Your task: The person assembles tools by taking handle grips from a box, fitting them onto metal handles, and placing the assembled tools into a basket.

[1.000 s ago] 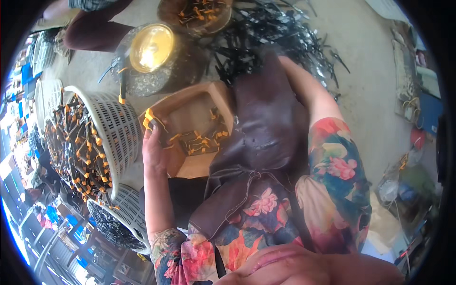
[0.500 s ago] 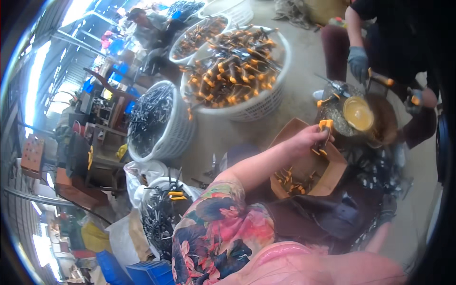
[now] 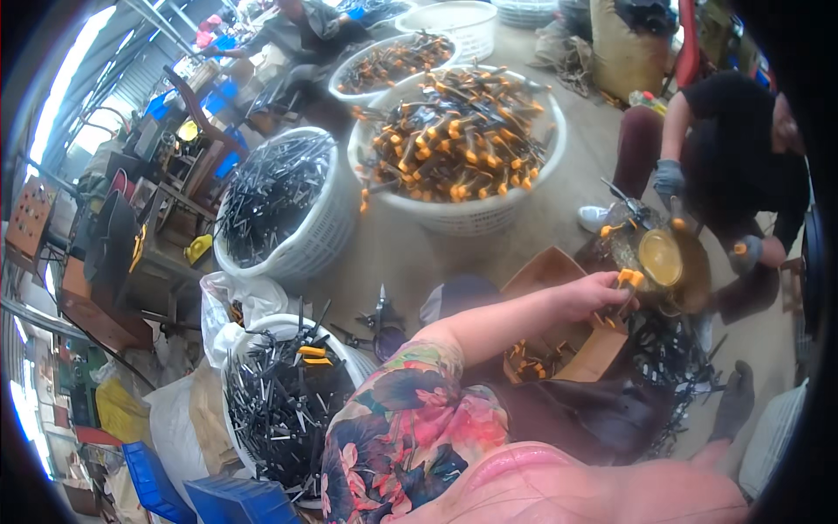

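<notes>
My bare left hand (image 3: 598,297) reaches out over the cardboard box (image 3: 587,360) on my lap. Its fingers are closed around black tool handles with orange ends (image 3: 630,279); the exact number is hidden. Inside the box lie several more orange-tipped handles (image 3: 531,362). At the right, my right hand (image 3: 733,403) wears a dark glove, its fingers stretched out and nothing visible in them. Beside it is a pile of dark metal tool parts (image 3: 668,349).
A large white basket (image 3: 463,218) heaped with orange-tipped tools stands ahead. Left of it, white baskets (image 3: 305,262) hold dark metal pieces. Opposite sits a co-worker with gloved hands (image 3: 669,177), near a yellowish round container (image 3: 660,258). Blue bins (image 3: 236,499) are at lower left.
My view has shifted, so the baskets appear lower. My left hand has moved right and toward me with the handles still in it. My gloved right hand now shows more fully.
</notes>
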Demonstrator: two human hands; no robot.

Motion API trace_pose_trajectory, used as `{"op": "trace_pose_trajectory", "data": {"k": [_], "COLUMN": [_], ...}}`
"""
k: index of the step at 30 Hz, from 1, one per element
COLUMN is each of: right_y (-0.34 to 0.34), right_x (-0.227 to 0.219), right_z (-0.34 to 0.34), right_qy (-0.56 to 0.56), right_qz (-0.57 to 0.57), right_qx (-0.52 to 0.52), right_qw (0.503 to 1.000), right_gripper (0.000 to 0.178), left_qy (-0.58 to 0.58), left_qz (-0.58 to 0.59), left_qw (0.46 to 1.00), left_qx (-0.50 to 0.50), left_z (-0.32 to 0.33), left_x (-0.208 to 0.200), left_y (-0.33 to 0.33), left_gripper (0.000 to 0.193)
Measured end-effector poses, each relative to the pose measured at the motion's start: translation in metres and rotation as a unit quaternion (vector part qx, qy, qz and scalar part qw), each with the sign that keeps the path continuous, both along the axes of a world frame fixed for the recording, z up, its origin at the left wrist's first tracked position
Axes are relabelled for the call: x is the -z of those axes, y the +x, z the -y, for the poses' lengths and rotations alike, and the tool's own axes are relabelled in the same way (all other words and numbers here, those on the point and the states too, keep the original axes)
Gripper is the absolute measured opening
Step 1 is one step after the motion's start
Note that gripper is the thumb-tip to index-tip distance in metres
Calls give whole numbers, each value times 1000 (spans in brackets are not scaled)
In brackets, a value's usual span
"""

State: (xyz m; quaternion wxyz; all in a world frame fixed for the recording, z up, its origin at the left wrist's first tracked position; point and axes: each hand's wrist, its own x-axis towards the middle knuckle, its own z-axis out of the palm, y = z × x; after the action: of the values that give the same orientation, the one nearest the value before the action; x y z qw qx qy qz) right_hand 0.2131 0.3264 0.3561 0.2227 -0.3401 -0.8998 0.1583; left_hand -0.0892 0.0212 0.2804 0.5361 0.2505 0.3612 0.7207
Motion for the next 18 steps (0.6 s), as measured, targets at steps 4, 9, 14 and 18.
{"op": "trace_pose_trajectory", "data": {"k": [4, 9, 14, 18], "right_y": [-7, -31, -9, 0], "right_x": [8, 3, 18, 95], "right_z": [-7, 6, -23, 3], "right_qy": [-47, 58, 0, 38], "right_qz": [120, 216, 193, 463], "right_qx": [15, 9, 12, -26], "right_qw": [992, 975, 981, 885], "right_gripper": [21, 17, 19, 18], "left_qy": [3, 3, 12, 4], "left_qz": [12, 40, 40, 53], "left_qw": [1000, 999, 998, 997], "left_qx": [14, -21, -36, -48], "left_z": [2, 9, 7, 6], "left_x": [-11, -10, -16, -15], "left_y": [-1, -7, -8, -11], "left_gripper": [22, 18, 18, 17]}}
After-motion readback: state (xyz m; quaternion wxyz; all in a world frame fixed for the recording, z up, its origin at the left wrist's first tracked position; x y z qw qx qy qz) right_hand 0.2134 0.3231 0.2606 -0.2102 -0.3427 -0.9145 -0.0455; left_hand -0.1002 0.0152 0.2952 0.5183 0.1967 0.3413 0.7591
